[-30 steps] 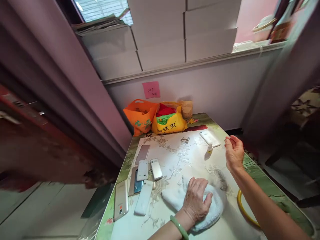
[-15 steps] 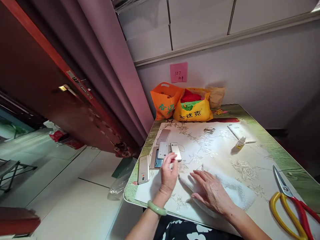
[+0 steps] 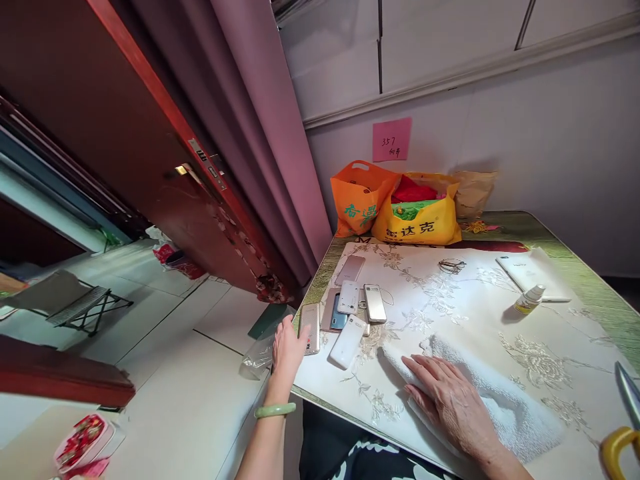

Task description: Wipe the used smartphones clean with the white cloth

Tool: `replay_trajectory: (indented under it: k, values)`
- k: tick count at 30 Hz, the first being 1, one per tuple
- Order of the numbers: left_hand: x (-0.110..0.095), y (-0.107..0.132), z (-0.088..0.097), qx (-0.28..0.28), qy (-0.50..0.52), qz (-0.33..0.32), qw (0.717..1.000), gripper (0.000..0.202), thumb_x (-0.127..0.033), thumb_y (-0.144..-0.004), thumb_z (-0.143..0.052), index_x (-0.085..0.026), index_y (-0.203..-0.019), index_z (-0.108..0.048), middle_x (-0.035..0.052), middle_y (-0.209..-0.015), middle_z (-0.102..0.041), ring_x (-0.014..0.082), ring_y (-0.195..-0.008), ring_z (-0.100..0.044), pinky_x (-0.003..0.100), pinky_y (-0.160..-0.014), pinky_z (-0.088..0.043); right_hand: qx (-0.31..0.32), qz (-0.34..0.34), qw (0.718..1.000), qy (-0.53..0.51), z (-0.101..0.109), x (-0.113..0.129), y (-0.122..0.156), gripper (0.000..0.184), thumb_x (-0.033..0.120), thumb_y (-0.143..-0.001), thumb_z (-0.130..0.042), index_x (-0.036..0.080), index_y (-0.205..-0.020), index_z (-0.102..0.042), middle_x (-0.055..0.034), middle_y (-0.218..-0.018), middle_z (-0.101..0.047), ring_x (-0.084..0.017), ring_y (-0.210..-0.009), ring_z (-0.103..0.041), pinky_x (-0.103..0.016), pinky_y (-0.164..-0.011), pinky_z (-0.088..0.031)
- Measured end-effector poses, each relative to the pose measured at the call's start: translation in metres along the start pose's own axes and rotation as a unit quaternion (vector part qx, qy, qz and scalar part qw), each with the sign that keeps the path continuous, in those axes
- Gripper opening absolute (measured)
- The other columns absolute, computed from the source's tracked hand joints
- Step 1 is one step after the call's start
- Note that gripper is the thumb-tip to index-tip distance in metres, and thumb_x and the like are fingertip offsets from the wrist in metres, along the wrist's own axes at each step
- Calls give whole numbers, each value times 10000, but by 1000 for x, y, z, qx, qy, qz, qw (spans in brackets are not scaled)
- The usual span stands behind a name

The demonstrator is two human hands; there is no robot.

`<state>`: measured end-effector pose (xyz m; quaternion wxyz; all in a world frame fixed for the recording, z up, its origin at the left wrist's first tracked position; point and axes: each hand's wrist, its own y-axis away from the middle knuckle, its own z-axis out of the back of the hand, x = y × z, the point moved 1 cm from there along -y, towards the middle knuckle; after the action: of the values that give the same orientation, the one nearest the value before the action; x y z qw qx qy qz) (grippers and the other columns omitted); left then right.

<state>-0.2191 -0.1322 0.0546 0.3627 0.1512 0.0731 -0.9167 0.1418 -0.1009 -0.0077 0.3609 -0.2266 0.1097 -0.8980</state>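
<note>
My left hand (image 3: 287, 343) reaches over the table's left edge, fingers stretched along a gold phone (image 3: 311, 328) and thumb touching it. A white phone (image 3: 346, 341) lies just right of it, tilted. Behind them sits a cluster of several more phones (image 3: 356, 300). My right hand (image 3: 453, 403) lies flat, fingers apart, on a folded white towel (image 3: 505, 393) spread on the flowered table cover (image 3: 440, 313). A green bangle is on my left wrist.
An orange bag (image 3: 360, 197) and a yellow bag (image 3: 420, 223) stand at the back by the wall under a pink note (image 3: 391, 139). A small bottle (image 3: 527, 300), a white phone (image 3: 530, 273) and yellow-handled scissors (image 3: 623, 427) lie at right. A curtain and a red door are at left.
The view swung left. My left hand left the towel, set a white phone down by the cluster, then moved to the gold phone. My right hand came down flat onto the towel.
</note>
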Motion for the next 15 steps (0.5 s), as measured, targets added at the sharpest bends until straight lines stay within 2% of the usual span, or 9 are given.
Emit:
replay_trajectory:
  k: [4, 7, 10, 15]
  values:
    - [-21, 9, -6, 51, -85, -10, 995, 793, -540, -873, -602, -126, -1504, -359, 238, -1307, -574, 396, -1219, -565, 473, -942, -466, -10, 5, 1000, 2, 0, -1, 1, 384, 459, -1005, -528, 289, -1341, -609, -63, -1263, -701, -268, -1095, -663, -479, -1018, -473]
    - [-33, 12, -10, 65, -117, -6, 991, 806, -482, -873, -617, -110, -1525, -324, 246, -1324, -558, 409, -1257, -530, 478, -936, -462, -12, 5, 1000, 4, 1, 0, 0, 399, 473, -1009, -521, 288, -1354, -602, -66, -1263, -703, -270, -1095, -665, -481, -1016, -475]
    - [-35, 9, -10, 71, -114, 6, 991, 781, -406, -875, -610, -84, -1522, -314, 251, -1331, -551, 397, -1250, -540, 467, -938, -465, -12, 3, 1000, 6, 2, 0, 0, 402, 479, -1011, -519, 290, -1356, -602, -64, -1261, -704, -271, -1095, -665, -480, -1017, -476]
    - [-30, 1, -3, 68, -77, 44, 994, 825, -401, -834, -619, -55, -1513, -302, 271, -1356, -551, 409, -1251, -554, 483, -965, -463, -19, 1, 1000, 6, 4, 1, -1, 382, 469, -1011, -523, 289, -1335, -615, -63, -1250, -708, -263, -1085, -670, -462, -1003, -481]
